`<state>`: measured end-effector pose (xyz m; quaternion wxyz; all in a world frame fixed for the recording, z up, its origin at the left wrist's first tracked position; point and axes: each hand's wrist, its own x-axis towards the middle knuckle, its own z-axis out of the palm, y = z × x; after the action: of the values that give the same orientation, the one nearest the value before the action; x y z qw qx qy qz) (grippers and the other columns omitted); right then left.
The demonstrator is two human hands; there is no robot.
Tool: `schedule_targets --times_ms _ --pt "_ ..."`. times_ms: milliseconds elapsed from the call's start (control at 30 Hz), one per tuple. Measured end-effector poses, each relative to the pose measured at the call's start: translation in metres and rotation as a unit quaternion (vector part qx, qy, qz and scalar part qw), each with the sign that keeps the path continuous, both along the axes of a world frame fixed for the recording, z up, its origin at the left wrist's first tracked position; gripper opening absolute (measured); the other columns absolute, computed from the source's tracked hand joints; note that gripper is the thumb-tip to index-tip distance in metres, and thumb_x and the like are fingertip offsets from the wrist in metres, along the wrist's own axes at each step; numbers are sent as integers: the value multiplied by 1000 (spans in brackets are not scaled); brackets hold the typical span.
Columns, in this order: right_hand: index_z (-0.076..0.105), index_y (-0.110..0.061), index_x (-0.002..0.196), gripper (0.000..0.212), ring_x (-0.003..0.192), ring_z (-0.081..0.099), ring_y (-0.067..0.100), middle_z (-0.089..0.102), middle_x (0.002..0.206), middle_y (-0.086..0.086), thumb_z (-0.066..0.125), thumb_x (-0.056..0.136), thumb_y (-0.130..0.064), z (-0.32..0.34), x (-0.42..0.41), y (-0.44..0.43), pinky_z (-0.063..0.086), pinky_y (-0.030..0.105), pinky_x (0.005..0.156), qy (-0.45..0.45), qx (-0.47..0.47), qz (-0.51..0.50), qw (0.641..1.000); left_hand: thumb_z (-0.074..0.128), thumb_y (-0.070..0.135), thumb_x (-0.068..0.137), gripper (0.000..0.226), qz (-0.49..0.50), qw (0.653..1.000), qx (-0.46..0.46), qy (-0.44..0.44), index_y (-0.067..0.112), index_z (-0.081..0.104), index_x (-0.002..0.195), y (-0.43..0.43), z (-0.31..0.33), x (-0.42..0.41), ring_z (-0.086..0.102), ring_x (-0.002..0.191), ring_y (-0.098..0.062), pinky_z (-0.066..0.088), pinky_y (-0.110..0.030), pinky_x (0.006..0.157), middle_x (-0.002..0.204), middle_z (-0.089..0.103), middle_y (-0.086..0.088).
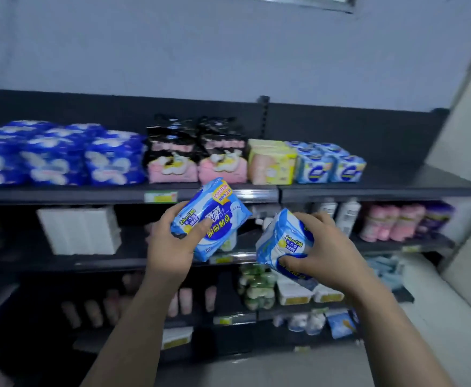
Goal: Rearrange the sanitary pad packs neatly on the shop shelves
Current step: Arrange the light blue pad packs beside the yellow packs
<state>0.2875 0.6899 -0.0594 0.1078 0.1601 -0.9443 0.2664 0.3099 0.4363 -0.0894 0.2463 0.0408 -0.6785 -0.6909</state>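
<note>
Your left hand and right hand are each gripping a soft pack; the right pack, tilting, may be slipping free before reaching the top shelf.

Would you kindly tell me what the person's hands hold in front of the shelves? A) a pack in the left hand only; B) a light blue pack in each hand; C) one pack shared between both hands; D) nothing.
B: the left hand grips one light blue pack, the right hand a second pack.
</note>
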Motion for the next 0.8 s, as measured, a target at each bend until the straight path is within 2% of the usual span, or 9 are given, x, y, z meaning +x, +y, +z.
schedule_targets --times_ms 33,100,233,300,467,533,700,800 --pt "47 -37 130 77 90 54 5 43 107 -14 80 60 -42 -2 -3 15 45 24 74 0 1 -20 1000 77 22 79 29 -20 1000 -3 1 34 62 100 15 1 -13 70 90 -14 56 -25 76 106 70 0" --pt "47 -35 130 78 94 54 9 43 109 -13 80 60 -41 -4 -12 44 48 28 81 -2 -6 -55 998 76 30 81 29 -56 998 -23 -4 36 62 105 43 -1 -41 69 95 -14 56 -31 85 112 68 -1" --pt "47 -31 130 81 98 55 14 48 112 -9 80 57 -42 -5 -39 99 50 35 86 2 -6 -122 993 74 62 65 54 -101 993 -58 -18 48 59 115 95 -8 -102 64 107 -15 50 -44 97 123 62 0" --pt "48 -28 129 80 97 56 16 49 112 -6 80 57 -42 -4 -58 124 50 35 86 7 -5 -152 988 74 66 59 60 -119 991 -52 -22 51 58 115 121 -12 -134 64 109 -17 49 -47 98 125 61 0" --pt "49 -29 129 77 97 53 13 48 109 -9 81 60 -41 7 -117 179 47 31 85 18 -2 -198 980 76 57 62 56 -166 986 -32 -11 47 59 114 181 9 -212 66 106 -16 53 -46 93 125 61 -1" --pt "50 -32 125 73 94 51 11 46 108 -11 80 60 -42 14 -146 198 45 29 80 24 1 -209 978 78 45 65 47 -164 986 -36 6 44 62 110 202 22 -243 66 104 -15 54 -44 91 123 62 0" --pt "50 -36 123 70 91 53 9 45 104 -14 77 59 -46 31 -223 243 48 30 79 43 -5 -224 974 84 19 71 50 -174 984 -35 23 37 65 113 248 42 -333 68 101 -14 57 -41 86 124 61 -3" --pt "48 -36 124 73 94 55 15 44 105 -13 75 59 -50 32 -263 270 49 38 86 50 2 -232 971 83 13 73 50 -170 984 -36 35 31 63 115 279 50 -373 69 90 -5 57 -22 68 115 66 3"
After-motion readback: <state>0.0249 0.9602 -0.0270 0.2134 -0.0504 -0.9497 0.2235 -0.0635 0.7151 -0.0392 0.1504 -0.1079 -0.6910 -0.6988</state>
